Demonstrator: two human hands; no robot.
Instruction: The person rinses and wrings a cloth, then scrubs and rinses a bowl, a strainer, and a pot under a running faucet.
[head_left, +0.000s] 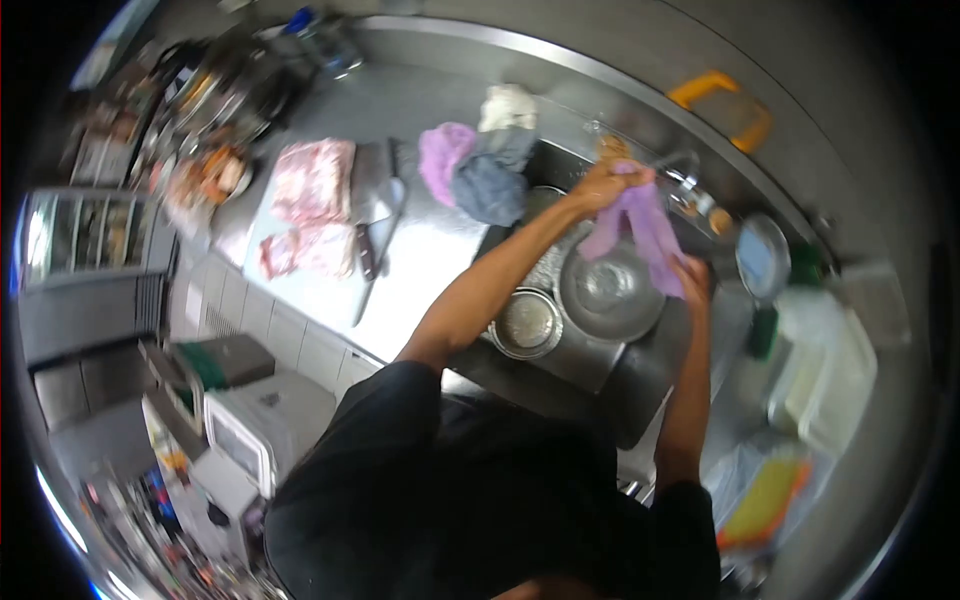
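A light purple cloth (652, 232) is stretched above the sink, between my two hands. My left hand (603, 188) grips its upper end near the faucet (680, 172). Lower on the right, my right hand (692, 277) is closed on the other end. Beneath the cloth a wide metal bowl (612, 312) sits in the sink, with a smaller round metal pan (526, 324) beside it. Left of the sink lie a grey cloth (490, 190), another purple cloth (445, 160) and a whitish cloth (508, 108), bunched together.
A white cutting board (310, 287) holds slabs of raw meat (313, 180). A dark-handled knife (366, 250) lies at its right edge. On the right are a round strainer-like item (762, 256) and white plastic containers (825, 370). A yellow-orange handle (722, 100) is at the back wall.
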